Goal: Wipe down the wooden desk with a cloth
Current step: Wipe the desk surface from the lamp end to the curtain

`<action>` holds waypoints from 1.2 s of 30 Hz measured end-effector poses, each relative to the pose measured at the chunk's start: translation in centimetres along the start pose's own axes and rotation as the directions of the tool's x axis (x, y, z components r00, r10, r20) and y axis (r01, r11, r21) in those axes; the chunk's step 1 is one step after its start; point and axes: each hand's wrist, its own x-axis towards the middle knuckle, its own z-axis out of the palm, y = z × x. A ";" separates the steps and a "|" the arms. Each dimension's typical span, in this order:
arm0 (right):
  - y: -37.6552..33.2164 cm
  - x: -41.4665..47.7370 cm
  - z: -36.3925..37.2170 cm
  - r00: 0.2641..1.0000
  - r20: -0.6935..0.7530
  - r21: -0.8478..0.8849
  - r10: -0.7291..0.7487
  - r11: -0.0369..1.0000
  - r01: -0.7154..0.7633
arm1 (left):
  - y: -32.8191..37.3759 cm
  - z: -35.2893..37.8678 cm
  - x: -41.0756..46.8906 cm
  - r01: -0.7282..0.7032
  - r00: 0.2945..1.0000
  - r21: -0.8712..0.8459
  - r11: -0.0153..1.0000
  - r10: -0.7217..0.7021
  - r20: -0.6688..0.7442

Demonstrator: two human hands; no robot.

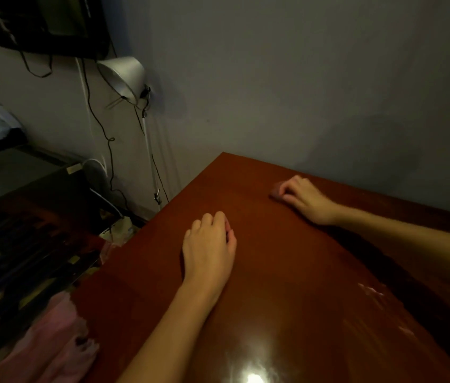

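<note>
The reddish-brown wooden desk (pixel 287 272) fills the lower right of the head view, its far edge against the wall. My right hand (pixel 305 199) is near the far edge, fingers curled over a small pinkish cloth (pixel 276 191) pressed on the desk; only the cloth's left end shows. My left hand (pixel 208 244) rests on the desk's middle left, knuckles up, fingers curled under, holding nothing I can see.
A grey wall (pixel 301 78) runs behind the desk. A metal clamp lamp (pixel 124 76) with dangling cables hangs left of the desk corner. A dark cabinet (pixel 25 203) stands to the left, and pink fabric (pixel 52 341) lies at the desk's near left edge. A light glare (pixel 254 377) shines on the near surface.
</note>
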 end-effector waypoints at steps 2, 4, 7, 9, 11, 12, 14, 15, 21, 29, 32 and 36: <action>3.4 1.1 -0.6 0.959 -0.030 -0.057 0.282 0.957 -0.283 | 0.2 -0.1 0.0 -0.013 1.000 0.008 1.000 0.013 0.004; 3.5 3.5 0.2 0.889 -0.068 -0.106 0.454 0.882 -0.459 | 0.2 -0.1 0.0 -0.011 1.000 0.012 1.000 0.011 0.014; -1.7 5.9 2.0 0.921 -0.062 -0.099 0.385 0.916 -0.390 | 0.0 -0.1 0.0 0.000 1.000 0.020 1.000 -0.001 0.013; -5.5 4.5 2.7 0.974 0.010 -0.092 0.228 0.970 -0.226 | 0.0 -0.2 0.0 0.002 1.000 0.023 1.000 -0.002 0.010; -8.1 0.4 2.3 0.997 0.070 -0.061 0.009 0.998 -0.005 | -0.1 -0.1 0.0 0.008 1.000 0.013 1.000 -0.008 0.001; -8.7 -2.0 1.5 0.992 0.087 -0.014 -0.089 0.996 0.090 | -0.1 -0.1 0.0 0.008 1.000 0.010 1.000 -0.008 -0.003; -7.0 -5.8 -0.7 0.986 0.093 0.058 -0.139 0.989 0.133 | -0.1 0.0 -0.1 -0.001 1.000 0.006 1.000 0.001 -0.006; -4.7 -6.8 -1.5 0.995 0.068 0.044 -0.079 0.996 0.076 | -0.1 0.0 -0.1 -0.006 1.000 0.007 1.000 0.006 -0.010; 4.4 -3.8 -2.5 0.860 -0.080 -0.144 0.504 0.848 -0.510 | 0.1 -0.4 -0.6 -0.014 1.000 0.028 1.000 0.015 -0.019; -10.9 -5.5 0.2 0.992 0.120 -0.043 0.035 0.999 -0.030 | -0.1 -2.9 -2.2 -0.030 0.997 0.052 0.998 0.026 0.075; -10.9 -10.9 -1.9 0.978 0.172 0.045 -0.122 0.992 0.116 | -1.4 -4.8 -3.3 -0.044 0.996 0.092 0.995 0.036 0.087; -3.9 -10.8 -3.4 0.981 0.081 -0.083 0.177 0.982 -0.170 | -3.2 -9.2 -4.3 -0.063 0.998 0.155 0.986 0.060 0.020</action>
